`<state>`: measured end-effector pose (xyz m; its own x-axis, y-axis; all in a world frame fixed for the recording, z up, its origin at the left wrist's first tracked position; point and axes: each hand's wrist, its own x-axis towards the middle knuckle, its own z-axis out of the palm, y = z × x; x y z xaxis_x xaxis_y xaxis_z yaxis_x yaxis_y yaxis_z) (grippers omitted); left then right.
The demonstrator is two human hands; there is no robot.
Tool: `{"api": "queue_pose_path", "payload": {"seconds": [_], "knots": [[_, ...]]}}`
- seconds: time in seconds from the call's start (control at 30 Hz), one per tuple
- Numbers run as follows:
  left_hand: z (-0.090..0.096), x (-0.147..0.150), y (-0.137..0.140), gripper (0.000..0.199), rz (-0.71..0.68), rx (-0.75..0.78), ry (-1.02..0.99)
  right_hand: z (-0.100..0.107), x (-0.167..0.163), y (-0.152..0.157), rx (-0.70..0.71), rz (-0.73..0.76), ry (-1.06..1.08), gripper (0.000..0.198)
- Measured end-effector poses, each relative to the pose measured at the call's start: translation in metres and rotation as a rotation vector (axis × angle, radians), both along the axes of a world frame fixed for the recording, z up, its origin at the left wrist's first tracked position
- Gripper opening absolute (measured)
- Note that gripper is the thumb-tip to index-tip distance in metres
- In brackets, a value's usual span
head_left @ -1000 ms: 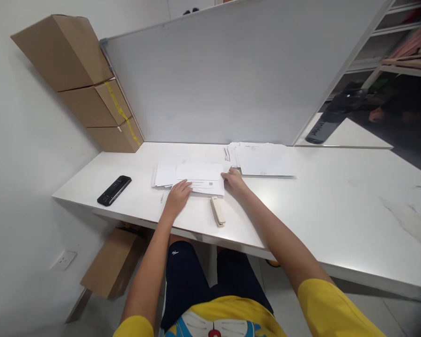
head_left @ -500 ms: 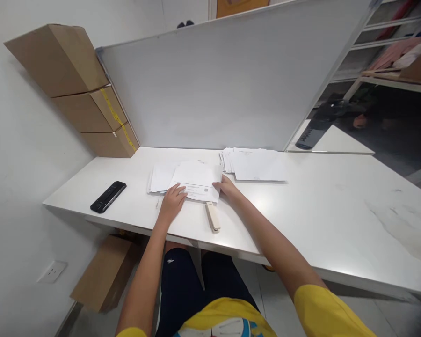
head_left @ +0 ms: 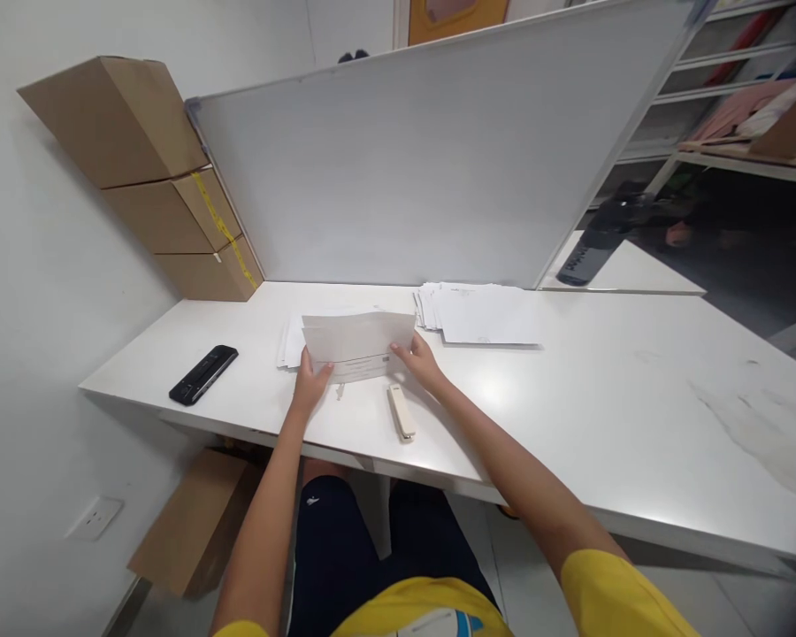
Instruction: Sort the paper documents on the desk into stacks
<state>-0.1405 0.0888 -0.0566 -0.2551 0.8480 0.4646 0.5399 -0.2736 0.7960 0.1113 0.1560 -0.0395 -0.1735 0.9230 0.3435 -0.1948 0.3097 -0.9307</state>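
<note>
Between my two hands is a small bundle of printed paper sheets (head_left: 355, 341), raised and tilted upright above the white table. My left hand (head_left: 310, 382) grips the left edge, thumb in front and fingers behind. On the right edge, my right hand (head_left: 417, 358) pinches the sheets the same way. A cream stapler (head_left: 401, 412) lies just below the papers, nearer to my right hand. Behind the held sheets, more loose papers (head_left: 290, 343) lie on the table, partly hidden. A few tiny bits (head_left: 340, 391) rest by my left thumb.
A pile of papers (head_left: 491, 311) lies at the back right. A black phone (head_left: 204, 375) is on the left. Cardboard boxes (head_left: 172, 212) are stacked by the wall, beside a whiteboard (head_left: 398, 177) along the table's back. Beyond its right end lies a dark bottle (head_left: 585, 257).
My left hand has gone from resting flat by the papers to gripping their left edge. The sheets have been lifted and tilted up from the table.
</note>
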Motion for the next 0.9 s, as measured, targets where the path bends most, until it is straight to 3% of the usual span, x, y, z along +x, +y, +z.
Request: {"api": "queue_pose_path", "payload": {"seconds": [0.1,0.33,0.5,0.67,0.77,0.9], "knots": [[0.005,0.000,-0.002,0.038,0.011,0.014,-0.057,-0.008,-0.001,0.005,-0.022,0.029,0.036,0.043],[0.004,0.002,-0.004,0.053,-0.031,0.068,-0.097,-0.017,-0.001,0.004,-0.058,-0.046,0.030,0.044],[0.011,0.004,-0.010,0.016,0.033,-0.005,-0.004,-0.023,-0.003,0.004,-0.031,-0.039,-0.033,0.034],[0.017,0.005,-0.015,0.025,0.100,-0.040,0.077,-0.020,-0.001,0.008,0.014,-0.100,0.028,0.035],[0.015,0.005,-0.013,0.028,0.096,0.038,0.042,-0.013,0.003,0.005,0.082,-0.137,0.060,0.023],[0.012,0.005,-0.009,0.049,0.064,0.115,-0.027,-0.007,0.007,0.003,0.131,-0.144,0.064,0.023]]}}
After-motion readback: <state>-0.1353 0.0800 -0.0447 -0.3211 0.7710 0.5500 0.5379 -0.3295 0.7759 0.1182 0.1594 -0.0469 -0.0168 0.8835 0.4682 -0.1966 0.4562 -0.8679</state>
